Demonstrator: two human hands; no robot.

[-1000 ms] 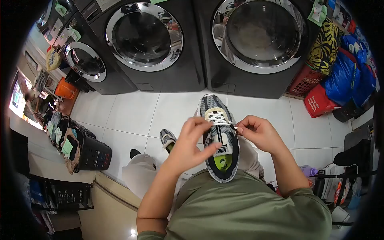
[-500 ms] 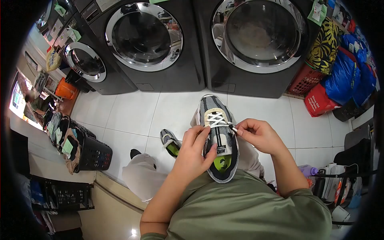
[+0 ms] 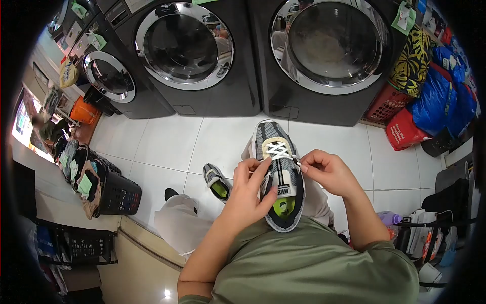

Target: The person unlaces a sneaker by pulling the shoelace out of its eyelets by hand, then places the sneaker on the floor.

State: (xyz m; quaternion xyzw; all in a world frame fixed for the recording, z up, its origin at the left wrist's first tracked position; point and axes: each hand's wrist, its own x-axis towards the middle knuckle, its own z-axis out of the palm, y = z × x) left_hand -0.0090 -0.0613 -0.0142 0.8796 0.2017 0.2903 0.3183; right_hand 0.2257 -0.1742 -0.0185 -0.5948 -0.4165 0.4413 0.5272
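Observation:
A grey and black shoe point(image 3: 281, 177) rests on my lap, toe pointing away, with a green insole showing at the heel end. White laces point(image 3: 277, 150) cross over its tongue. At the shoe's right side my right hand point(image 3: 326, 171) pinches a lace end between thumb and fingers. My left hand point(image 3: 249, 191) is on the left side of the shoe, its thumb near the tongue and its fingertips by the laces, apart from the thumb. A second shoe point(image 3: 216, 181) with a green insole stands on the floor to the left.
Dark front-loading machines point(image 3: 314, 109) line the far side. A black basket point(image 3: 120, 195) of clothes stands left, with a person point(image 3: 43, 126) beyond it. To the right are a red bag point(image 3: 405, 130), blue bags point(image 3: 430, 104) and a rack point(image 3: 435, 221).
My left hand has moved in beside the shoe, and its fingers have drawn closer to the laces. My right hand keeps its pinch at the shoe's right side.

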